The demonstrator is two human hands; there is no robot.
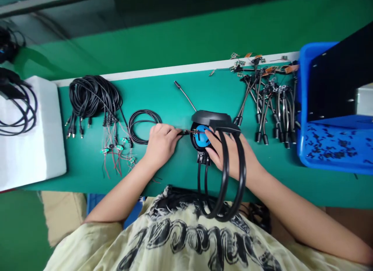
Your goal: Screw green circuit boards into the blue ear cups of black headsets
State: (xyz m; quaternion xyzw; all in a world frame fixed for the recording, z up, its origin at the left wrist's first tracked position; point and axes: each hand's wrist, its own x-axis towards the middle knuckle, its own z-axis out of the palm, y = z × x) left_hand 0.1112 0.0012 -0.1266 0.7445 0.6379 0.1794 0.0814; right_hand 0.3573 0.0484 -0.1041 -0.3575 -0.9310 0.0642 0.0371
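A black headset lies in front of me, its double headband looping toward my body and its microphone boom pointing away. One ear cup is open and shows a round blue part. Around that cup, my right hand is closed, thumb and fingers at the blue part's edge. My left hand pinches the end of a black cable just left of the cup. Thin wires run from the cable end to the blue part. The rest of this cable lies coiled beside my left hand.
A bundle of black cables with green circuit boards lies left, near a white foam box. Several microphone booms with wires lie right. A blue bin holding small black pieces stands at the right end of the green table.
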